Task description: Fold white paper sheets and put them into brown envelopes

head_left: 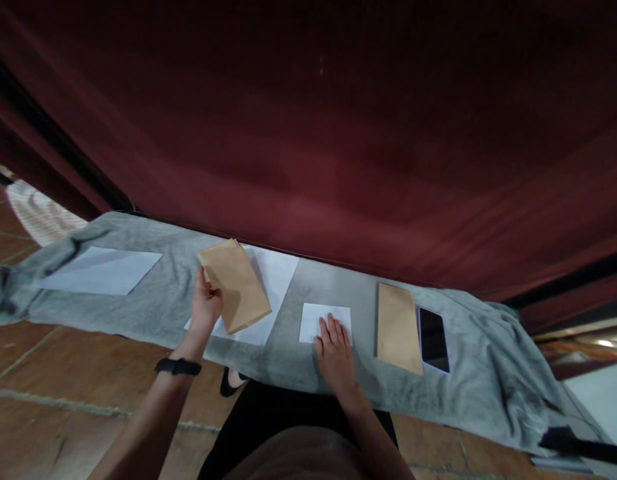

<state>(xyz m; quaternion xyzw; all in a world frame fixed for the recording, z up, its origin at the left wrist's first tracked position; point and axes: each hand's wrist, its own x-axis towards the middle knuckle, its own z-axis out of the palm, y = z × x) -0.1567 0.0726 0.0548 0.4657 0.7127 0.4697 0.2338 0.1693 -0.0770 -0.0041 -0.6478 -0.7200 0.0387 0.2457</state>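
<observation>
My left hand point(207, 305) grips a small stack of brown paper envelopes point(238, 287) by its left edge, holding it at a tilt over a large white sheet point(283, 270). The stack covers much of that sheet. A black band circles the left wrist. My right hand point(335, 353) lies flat, fingers stretched, across a small white rectangle of paper point(311, 323), perhaps folded. To its right, another brown envelope point(398, 327) rests on the grey cloth point(333, 280).
A phone with a dark screen point(433, 340) lies right of the single envelope. Another white sheet point(105, 270) is at the far left of the cloth-covered surface. Behind it hangs a dark red curtain point(298, 167). Brown floor tiles point(88, 387) show in front.
</observation>
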